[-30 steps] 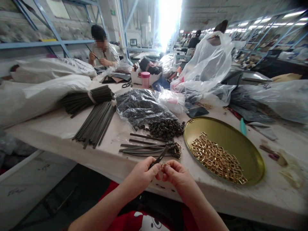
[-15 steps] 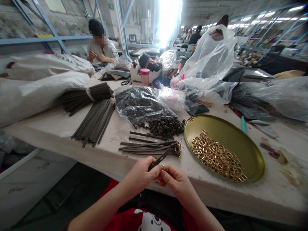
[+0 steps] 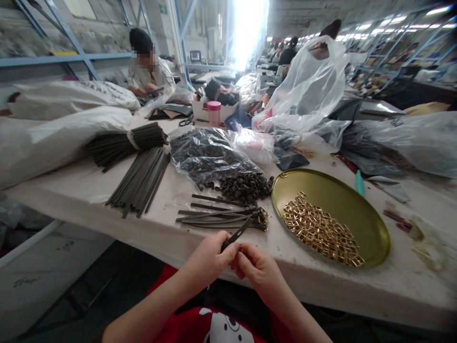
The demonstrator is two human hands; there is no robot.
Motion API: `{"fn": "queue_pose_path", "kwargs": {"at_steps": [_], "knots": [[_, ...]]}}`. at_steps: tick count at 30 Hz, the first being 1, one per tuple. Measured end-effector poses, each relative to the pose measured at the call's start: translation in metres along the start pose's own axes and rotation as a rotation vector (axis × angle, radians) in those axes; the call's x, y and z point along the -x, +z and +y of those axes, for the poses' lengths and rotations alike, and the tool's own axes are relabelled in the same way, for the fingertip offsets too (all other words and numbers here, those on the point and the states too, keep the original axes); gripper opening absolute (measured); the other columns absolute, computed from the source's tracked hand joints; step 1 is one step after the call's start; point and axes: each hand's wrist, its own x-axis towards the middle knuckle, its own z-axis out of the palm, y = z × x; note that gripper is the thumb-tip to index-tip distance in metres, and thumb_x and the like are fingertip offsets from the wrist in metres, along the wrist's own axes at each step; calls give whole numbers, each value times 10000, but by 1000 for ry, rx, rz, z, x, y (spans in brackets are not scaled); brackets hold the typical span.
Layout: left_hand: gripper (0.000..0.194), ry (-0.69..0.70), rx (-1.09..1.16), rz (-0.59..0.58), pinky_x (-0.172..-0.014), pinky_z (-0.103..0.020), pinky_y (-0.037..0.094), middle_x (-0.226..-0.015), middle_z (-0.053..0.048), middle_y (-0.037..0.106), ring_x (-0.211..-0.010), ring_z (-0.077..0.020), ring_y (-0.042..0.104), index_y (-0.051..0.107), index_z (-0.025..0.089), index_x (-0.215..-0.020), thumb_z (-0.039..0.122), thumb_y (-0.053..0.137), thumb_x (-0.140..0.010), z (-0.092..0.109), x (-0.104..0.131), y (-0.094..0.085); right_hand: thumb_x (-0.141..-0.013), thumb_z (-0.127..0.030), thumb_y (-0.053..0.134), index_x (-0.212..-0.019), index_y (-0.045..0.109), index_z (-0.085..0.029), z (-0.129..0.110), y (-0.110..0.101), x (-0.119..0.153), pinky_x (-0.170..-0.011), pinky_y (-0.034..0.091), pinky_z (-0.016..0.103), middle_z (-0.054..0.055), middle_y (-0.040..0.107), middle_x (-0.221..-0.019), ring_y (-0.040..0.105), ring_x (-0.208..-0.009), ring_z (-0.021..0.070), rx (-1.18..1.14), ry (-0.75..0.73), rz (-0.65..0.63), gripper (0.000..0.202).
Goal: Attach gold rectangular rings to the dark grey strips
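Near the table's front edge, my left hand (image 3: pixel 216 253) grips a dark strap (image 3: pixel 238 234) whose slotted end points up and right. My right hand (image 3: pixel 254 262) touches the left one, its fingers pinched around a small gold buckle (image 3: pixel 241 248), mostly hidden by the fingertips. Just beyond my hands lie several dark straps (image 3: pixel 210 216) with gold buckles at their right ends. To the right, a gold oval tray (image 3: pixel 367 214) holds a heap of gold buckles (image 3: pixel 317 228). Small black loops (image 3: pixel 246 188) spill from a clear plastic bag (image 3: pixel 214 152) farther back.
A loose stack of dark strips (image 3: pixel 141 183) and a tied bundle (image 3: pixel 126 143) lie at the left by white sacks (image 3: pixel 64 138). Behind are a pink-lidded jar (image 3: pixel 214 113), a dark flat object (image 3: pixel 293 162) and plastic bags. A person (image 3: pixel 150 71) sits across the table.
The view has shifted slightly. My hands stay together, with the strap's slotted end tilted a little more upward. The person across the table has lowered their hands.
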Motion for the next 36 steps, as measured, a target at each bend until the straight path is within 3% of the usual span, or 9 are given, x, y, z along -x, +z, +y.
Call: {"fn": "queue_pose_path", "kwargs": {"at_steps": [9, 15, 21, 26, 36], "knots": [[261, 1, -20, 38, -555, -221, 334, -644, 16, 558, -612, -132, 496, 506, 165, -695, 372, 418, -829, -2, -1, 2, -857, -344, 414, -849, 558, -169, 9, 4, -2, -538, 434, 208, 14, 584, -706, 534, -603, 111, 59, -13, 78, 227], [252, 0, 65, 26, -541, -214, 342, -624, 27, 540, -593, -123, 498, 474, 170, -672, 366, 428, -823, -6, -4, 1, -832, -333, 460, -913, 575, -156, 0, 1, -2, -534, 429, 218, 12, 590, -700, 513, -563, 96, -123, 31, 28, 225], [275, 0, 159, -8, -543, -212, 354, -586, 40, 522, -566, -113, 494, 476, 171, -675, 387, 416, -833, -9, -6, 1, -764, -324, 557, -934, 587, -166, -3, -1, -2, -582, 450, 237, -3, 587, -691, 535, -598, 104, -285, 14, 111, 234], [262, 12, 127, 5, -541, -213, 346, -576, 41, 526, -554, -111, 483, 481, 171, -658, 355, 414, -831, -7, -5, 2, -763, -297, 549, -931, 609, -157, 0, 0, -4, -576, 468, 247, 8, 605, -686, 553, -592, 112, -257, 19, 153, 226], [255, 4, 101, 27, -574, -217, 374, -672, 0, 607, -631, -137, 540, 554, 154, -741, 362, 430, -822, -7, -5, 6, -816, -265, 469, -1139, 532, -168, 11, 2, 0, -607, 497, 270, 46, 628, -800, 592, -664, 142, -62, -29, 196, 343]]}}
